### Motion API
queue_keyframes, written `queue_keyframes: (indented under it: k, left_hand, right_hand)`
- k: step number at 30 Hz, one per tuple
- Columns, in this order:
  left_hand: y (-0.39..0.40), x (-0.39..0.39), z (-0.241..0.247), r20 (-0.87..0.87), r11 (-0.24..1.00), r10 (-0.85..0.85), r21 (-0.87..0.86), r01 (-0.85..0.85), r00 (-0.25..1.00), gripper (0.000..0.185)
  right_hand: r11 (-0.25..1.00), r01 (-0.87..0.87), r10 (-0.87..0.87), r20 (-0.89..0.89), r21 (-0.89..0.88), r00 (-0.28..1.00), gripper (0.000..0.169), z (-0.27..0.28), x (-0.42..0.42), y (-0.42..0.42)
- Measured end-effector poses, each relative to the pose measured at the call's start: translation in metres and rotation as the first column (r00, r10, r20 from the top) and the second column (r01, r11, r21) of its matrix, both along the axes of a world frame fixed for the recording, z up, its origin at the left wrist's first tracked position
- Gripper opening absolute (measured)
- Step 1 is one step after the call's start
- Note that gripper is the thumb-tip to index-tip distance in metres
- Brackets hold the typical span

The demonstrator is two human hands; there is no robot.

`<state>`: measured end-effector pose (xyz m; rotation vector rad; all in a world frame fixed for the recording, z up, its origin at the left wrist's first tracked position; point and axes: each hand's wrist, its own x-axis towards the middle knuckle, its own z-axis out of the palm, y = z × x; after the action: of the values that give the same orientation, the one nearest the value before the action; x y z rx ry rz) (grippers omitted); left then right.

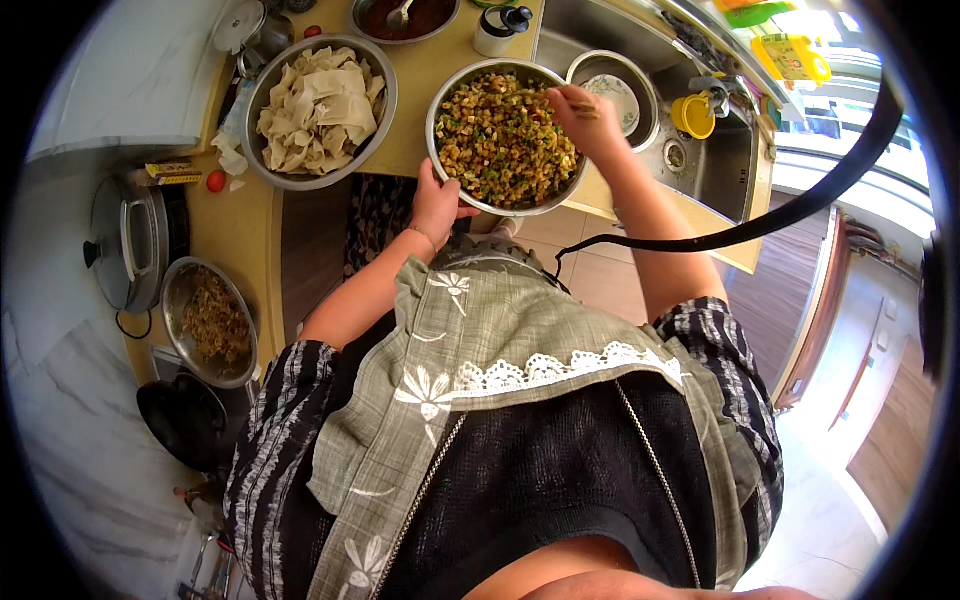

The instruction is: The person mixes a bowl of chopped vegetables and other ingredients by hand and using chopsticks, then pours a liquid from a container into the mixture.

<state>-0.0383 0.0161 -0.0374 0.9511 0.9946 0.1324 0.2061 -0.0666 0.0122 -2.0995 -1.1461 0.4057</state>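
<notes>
A steel bowl point(433, 124) at the counter's front edge is heaped with a diced filling point(506, 142) of brown, pale and green bits. My left hand point(437, 202) grips its near left rim, thumb up against the side and fingers below. Over the right rim, my right hand point(592, 124) is closed around what look like thin wooden chopsticks point(586, 110); their tips are lost in the filling. To the left, a wider steel basin point(259, 161) holds a loose pile of pale dough wrappers point(322, 112).
Right of the bowl, a sink point(724, 172) holds a steel basin point(652, 97) with a patterned dish and a yellow cup point(694, 116). A bowl of red sauce point(405, 34) and a black-topped container point(499, 34) stand behind. Another filling bowl point(247, 300) sits left.
</notes>
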Motion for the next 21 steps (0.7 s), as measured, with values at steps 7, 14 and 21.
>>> queue_keyframes:
  k: [7,14,21]
  left_hand:
    - [-0.001,0.001,0.003,-0.02,1.0,0.025,0.006,-0.025,1.0,0.045]
    - [-0.001,0.0,0.005,-0.006,1.0,0.024,0.003,-0.024,1.0,0.045]
    - [-0.002,0.0,0.004,0.013,1.0,0.018,0.012,-0.018,1.0,0.041]
  right_hand:
    - [0.991,-0.122,0.109,-0.215,-0.051,0.971,0.022,0.047,-0.042,-0.035]
    - [0.982,0.18,-0.182,-0.523,-0.055,0.833,0.024,0.07,0.004,-0.067]
    - [0.928,0.373,-0.303,-0.586,-0.001,0.752,0.029,-0.005,-0.025,-0.048]
